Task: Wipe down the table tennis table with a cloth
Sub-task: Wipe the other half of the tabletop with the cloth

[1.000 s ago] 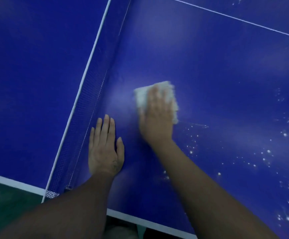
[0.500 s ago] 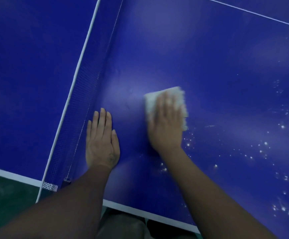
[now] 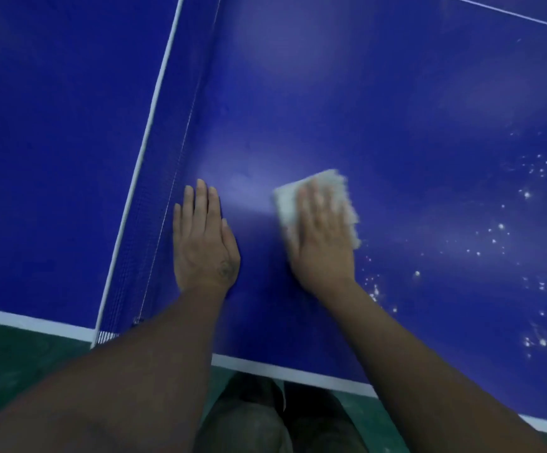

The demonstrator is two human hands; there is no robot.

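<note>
The blue table tennis table fills most of the view. My right hand lies flat with straight fingers on a white fluffy cloth, pressing it to the surface near the table's near edge. The cloth sticks out past the fingers on the left and right. My left hand rests flat on the table, palm down, just right of the net. White specks and droplets dot the surface to the right of the cloth.
The net, with its white top band, runs diagonally from the near edge to the top of the view. A white line marks the near table edge. Below it are green floor and my legs.
My right hand slid the cloth rightward and toward me across the surface. My left hand stayed flat by the net. The camera shifted a little.
</note>
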